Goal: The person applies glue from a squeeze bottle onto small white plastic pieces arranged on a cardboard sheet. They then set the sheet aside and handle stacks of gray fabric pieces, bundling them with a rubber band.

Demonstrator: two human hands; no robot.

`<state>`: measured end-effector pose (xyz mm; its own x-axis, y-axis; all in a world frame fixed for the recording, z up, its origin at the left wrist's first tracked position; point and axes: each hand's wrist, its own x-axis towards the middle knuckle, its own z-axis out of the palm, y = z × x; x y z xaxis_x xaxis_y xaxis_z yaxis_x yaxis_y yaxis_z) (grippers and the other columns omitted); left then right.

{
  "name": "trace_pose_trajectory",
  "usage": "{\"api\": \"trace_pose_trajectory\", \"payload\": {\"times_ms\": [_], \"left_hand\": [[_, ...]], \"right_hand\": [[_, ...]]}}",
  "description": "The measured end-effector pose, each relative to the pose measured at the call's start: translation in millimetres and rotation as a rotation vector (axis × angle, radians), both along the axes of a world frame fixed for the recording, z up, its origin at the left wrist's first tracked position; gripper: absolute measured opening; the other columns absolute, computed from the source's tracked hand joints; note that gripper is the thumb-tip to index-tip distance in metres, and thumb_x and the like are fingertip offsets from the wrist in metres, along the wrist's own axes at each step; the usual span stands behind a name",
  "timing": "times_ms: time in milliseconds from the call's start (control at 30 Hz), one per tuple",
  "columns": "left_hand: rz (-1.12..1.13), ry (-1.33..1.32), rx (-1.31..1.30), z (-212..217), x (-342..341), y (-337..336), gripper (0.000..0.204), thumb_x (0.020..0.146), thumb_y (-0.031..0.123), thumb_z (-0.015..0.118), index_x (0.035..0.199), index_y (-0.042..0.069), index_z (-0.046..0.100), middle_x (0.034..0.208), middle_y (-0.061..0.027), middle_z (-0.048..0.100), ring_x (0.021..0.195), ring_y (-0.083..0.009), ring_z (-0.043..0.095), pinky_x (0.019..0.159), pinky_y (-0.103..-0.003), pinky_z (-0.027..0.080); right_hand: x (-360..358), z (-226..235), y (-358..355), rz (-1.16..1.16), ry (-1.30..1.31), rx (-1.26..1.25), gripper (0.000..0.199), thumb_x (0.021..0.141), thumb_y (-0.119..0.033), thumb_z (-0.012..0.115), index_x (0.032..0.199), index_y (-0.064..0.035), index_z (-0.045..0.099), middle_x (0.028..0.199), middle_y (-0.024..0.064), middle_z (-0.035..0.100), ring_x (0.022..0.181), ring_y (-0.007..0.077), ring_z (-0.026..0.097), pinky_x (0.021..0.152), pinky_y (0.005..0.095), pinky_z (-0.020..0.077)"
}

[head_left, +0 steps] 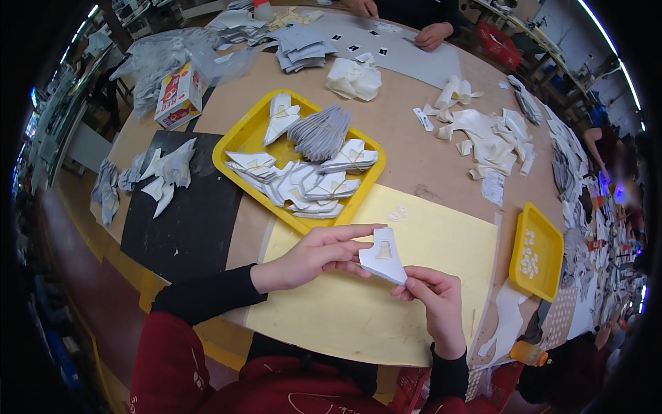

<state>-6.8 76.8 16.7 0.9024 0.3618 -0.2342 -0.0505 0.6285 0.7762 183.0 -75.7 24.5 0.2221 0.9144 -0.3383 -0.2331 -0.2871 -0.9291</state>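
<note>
A workshop, cut white pieces lying in a yellow tray, scraps covering the round worktable.

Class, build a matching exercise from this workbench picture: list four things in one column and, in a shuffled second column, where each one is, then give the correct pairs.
Things
1. white cut piece
2. large yellow tray
3. small yellow tray
4. red and white carton

Places
A. at the table's right edge, holding small white bits
B. far left of the table, beside clear plastic bags
C. held between the left hand and the right hand, above the yellow mat
D. mid-table, filled with bundled grey and white pieces

Pairs: 1-C, 2-D, 3-A, 4-B
</note>
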Motion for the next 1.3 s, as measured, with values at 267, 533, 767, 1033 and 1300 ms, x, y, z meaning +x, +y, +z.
{"api": "trace_pose_trajectory", "payload": {"times_ms": [267, 533, 767, 1033, 1300], "left_hand": [[-0.056, -0.002, 0.192, -4.1, -1.3, 1.2, 0.055, 0.090, 0.001, 0.045, 0.142, 0.000, 0.029, 0.125, -0.0193, 0.055, 0.099, -0.0175, 0.063, 0.089, -0.030, 0.050], [0.014, 0.010, 0.051, -11.9, 1.3, -1.3, 0.055, 0.091, 0.003, 0.048, 0.143, 0.002, 0.028, 0.108, -0.0124, 0.063, 0.090, -0.0122, 0.063, 0.082, -0.028, 0.055], [0.024, 0.000, -0.044, -5.6, 1.2, -2.2, 0.057, 0.091, 0.003, 0.050, 0.143, 0.003, 0.027, 0.102, -0.0098, 0.064, 0.087, -0.0095, 0.063, 0.077, -0.025, 0.056], [0.046, 0.032, 0.023, -8.8, -0.2, -3.1, 0.050, 0.090, 0.003, 0.054, 0.137, -0.003, 0.036, 0.113, -0.0151, 0.062, 0.094, -0.0143, 0.063, 0.081, -0.027, 0.055], [0.049, 0.039, 0.044, -10.9, -1.0, -3.3, 0.043, 0.090, 0.003, 0.055, 0.131, -0.004, 0.044, 0.115, -0.0163, 0.061, 0.099, -0.0155, 0.062, 0.082, -0.028, 0.053]], "right_hand": [[-1.9, -1.7, -1.1, -0.018, -0.047, 0.023, 0.024, 0.090, -0.001, 0.053, 0.111, 0.0084, 0.061, 0.085, 0.0119, 0.068, 0.075, 0.0121, 0.060, 0.071, 0.0237, 0.0487], [-2.1, -1.6, 0.3, -0.039, -0.017, 0.012, 0.026, 0.090, -0.004, 0.054, 0.111, 0.0075, 0.061, 0.083, 0.0119, 0.068, 0.072, 0.0108, 0.059, 0.069, 0.0228, 0.0477], [4.1, -7.0, 0.3, -0.047, 0.131, 0.000, 0.028, 0.087, -0.004, 0.055, 0.114, 0.0048, 0.059, 0.081, 0.0115, 0.068, 0.067, 0.0089, 0.056, 0.066, 0.0218, 0.0450], [5.0, -5.7, 0.2, -0.056, 0.169, 0.007, 0.026, 0.087, -0.003, 0.055, 0.112, 0.0021, 0.058, 0.081, 0.0116, 0.069, 0.066, 0.0086, 0.056, 0.066, 0.0217, 0.0446], [4.9, -6.4, 0.2, -0.055, 0.184, 0.018, 0.023, 0.088, -0.002, 0.054, 0.110, 0.0028, 0.058, 0.080, 0.0115, 0.068, 0.066, 0.0092, 0.056, 0.066, 0.0220, 0.0449]]}}
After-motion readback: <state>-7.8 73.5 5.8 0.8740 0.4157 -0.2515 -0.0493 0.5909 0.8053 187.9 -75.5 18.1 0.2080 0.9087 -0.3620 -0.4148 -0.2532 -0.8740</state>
